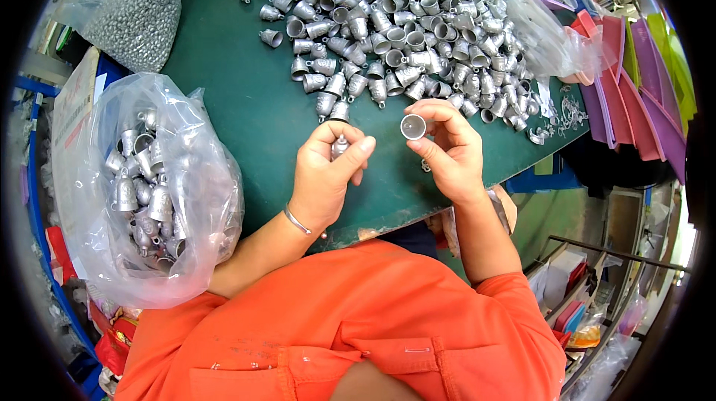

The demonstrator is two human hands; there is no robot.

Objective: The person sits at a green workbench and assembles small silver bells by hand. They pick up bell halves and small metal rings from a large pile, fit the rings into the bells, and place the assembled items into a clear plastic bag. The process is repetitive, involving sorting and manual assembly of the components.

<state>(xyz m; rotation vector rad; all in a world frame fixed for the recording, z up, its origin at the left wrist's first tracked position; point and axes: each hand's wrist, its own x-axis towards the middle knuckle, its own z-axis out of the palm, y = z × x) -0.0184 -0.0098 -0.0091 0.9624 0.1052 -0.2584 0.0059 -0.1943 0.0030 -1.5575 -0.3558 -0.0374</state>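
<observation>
My left hand (pixel 326 171), with a metal bangle on its wrist, is closed around a small silver bell (pixel 340 147) whose top loop points up between thumb and fingers. To its right, my right hand (pixel 450 149) pinches another bell (pixel 412 127) between thumb and fingertips, its round open mouth facing me. The two hands are apart, above the near part of the green table (pixel 261 185). Just beyond them spreads a large pile of silver bells (pixel 395 43), lying at all angles.
A clear plastic bag (pixel 212 177) with several bells stands at the left, beside my left forearm. Behind it sits a bag of small silver pieces (pixel 134 21). Small white-silver pieces (pixel 570 114) lie near the table's right edge, by stacked coloured plastic trays (pixel 634 88).
</observation>
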